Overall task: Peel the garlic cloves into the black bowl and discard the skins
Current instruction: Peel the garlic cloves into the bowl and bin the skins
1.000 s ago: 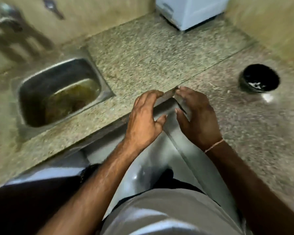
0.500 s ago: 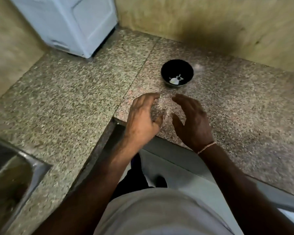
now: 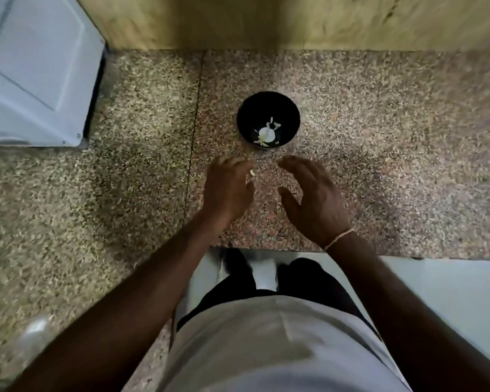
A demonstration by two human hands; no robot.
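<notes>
The black bowl (image 3: 268, 108) stands on the speckled stone counter (image 3: 379, 142), a short way beyond my hands. A white garlic clove (image 3: 266, 133) lies in its bottom among several pale skin scraps. My left hand (image 3: 228, 188) hovers over the counter just short of the bowl, fingers curved down. A small pale scrap (image 3: 251, 173) shows between its forefinger and thumb, and I cannot tell whether it is pinched. My right hand (image 3: 313, 196) hovers beside it with relaxed, spread fingers and holds nothing.
A white appliance (image 3: 34, 75) stands on the counter at the far left. A yellowish wall (image 3: 266, 21) closes off the back. The counter's front edge (image 3: 266, 248) runs just under my wrists, with my body right behind it.
My view has swung right, away from the steel sink, which is now out of frame. The bowl now sits centred ahead, and both hands have moved from the counter's inner corner toward it.
</notes>
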